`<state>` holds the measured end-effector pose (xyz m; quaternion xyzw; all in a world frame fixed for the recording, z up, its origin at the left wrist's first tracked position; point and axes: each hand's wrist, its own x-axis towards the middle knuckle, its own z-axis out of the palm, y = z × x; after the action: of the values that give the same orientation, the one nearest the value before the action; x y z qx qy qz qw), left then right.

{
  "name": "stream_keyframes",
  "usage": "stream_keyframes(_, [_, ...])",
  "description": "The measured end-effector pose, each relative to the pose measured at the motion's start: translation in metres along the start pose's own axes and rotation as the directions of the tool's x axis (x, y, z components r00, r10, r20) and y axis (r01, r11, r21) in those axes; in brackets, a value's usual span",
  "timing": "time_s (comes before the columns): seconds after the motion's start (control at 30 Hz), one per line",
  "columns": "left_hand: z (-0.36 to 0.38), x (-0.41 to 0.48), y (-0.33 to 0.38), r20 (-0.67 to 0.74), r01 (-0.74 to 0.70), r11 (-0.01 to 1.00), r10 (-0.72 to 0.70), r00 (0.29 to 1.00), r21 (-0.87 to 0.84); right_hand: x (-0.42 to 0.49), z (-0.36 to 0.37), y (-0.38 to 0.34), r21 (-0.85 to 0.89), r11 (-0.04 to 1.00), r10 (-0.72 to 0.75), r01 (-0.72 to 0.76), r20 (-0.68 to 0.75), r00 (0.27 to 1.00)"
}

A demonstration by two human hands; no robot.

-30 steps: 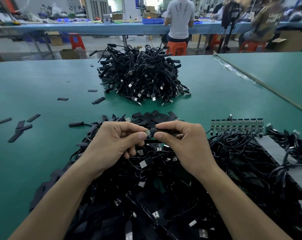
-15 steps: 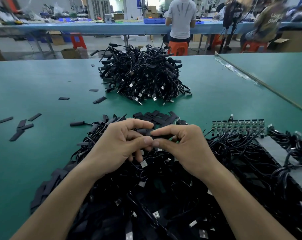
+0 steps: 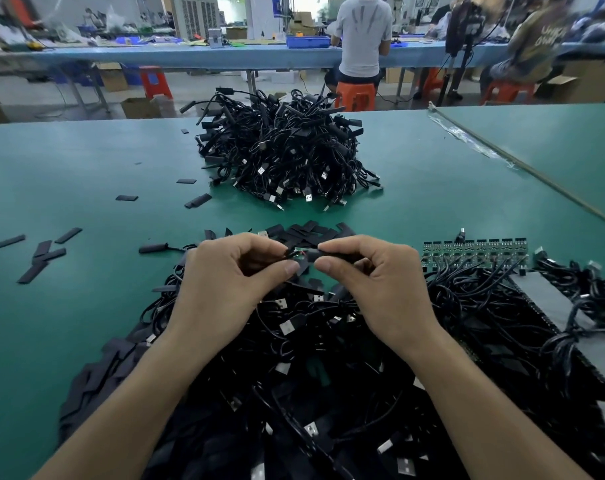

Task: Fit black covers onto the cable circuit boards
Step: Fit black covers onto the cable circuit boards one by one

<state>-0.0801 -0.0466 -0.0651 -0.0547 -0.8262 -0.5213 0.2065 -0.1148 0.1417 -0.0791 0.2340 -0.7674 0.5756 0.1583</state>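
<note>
Left hand (image 3: 225,285) pinches one circuit board (image 3: 298,252); right hand (image 3: 380,285) pinches one black cover (image 3: 315,254) at its end. Near cable heap (image 3: 311,358) lies under both hands and far cable heap (image 3: 283,157) beyond them, with bare table (image 3: 69,323) left of the left hand.

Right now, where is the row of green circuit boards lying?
In the head view, the row of green circuit boards lies on the green table, just right of the right hand, at the far edge of the near cable pile.

bare green table (image 3: 69,306) lies open leftward past scattered covers (image 3: 41,252); cable heaps (image 3: 283,157) crowd centre and right.
</note>
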Motion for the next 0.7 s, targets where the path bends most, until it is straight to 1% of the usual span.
stream_keyframes(0.1, [0.0014, -0.0005, 0.0006, -0.005, 0.009, 0.999, -0.009, 1.000, 0.038, -0.0009, 0.0007, 0.0032, -0.033, 0.999, -0.002, 0.002, -0.001, 1.000])
stream_keyframes(0.27, [0.0028, -0.0023, -0.0011, 0.035, 0.017, 0.998, -0.019, 0.999, 0.067, -0.0021, 0.0009, 0.0044, -0.123, 0.990, -0.061, 0.066, 0.042, 0.997])
stream_keyframes(0.37, [0.0022, -0.0017, -0.0013, 0.045, 0.012, 0.998, -0.014, 0.999, 0.062, -0.0020, 0.0014, 0.0055, -0.143, 0.986, -0.087, 0.090, 0.024, 0.996])
stream_keyframes(0.53, [-0.0011, 0.0011, 0.0000, 0.119, 0.023, 1.000, -0.021, 0.993, -0.013, -0.0020, 0.0015, 0.0050, -0.091, 0.992, -0.093, 0.090, -0.029, 0.995])
stream_keyframes(0.63, [-0.0038, 0.0027, -0.0010, 0.156, 0.091, 0.989, -0.072, 0.985, -0.121, -0.0018, 0.0014, 0.0046, -0.070, 0.993, -0.101, 0.100, -0.012, 0.995])
stream_keyframes(0.7, [-0.0051, 0.0030, -0.0025, 0.171, 0.113, 0.985, -0.090, 0.981, -0.134, -0.0016, 0.0012, 0.0042, -0.094, 0.987, -0.132, 0.132, 0.010, 0.991])
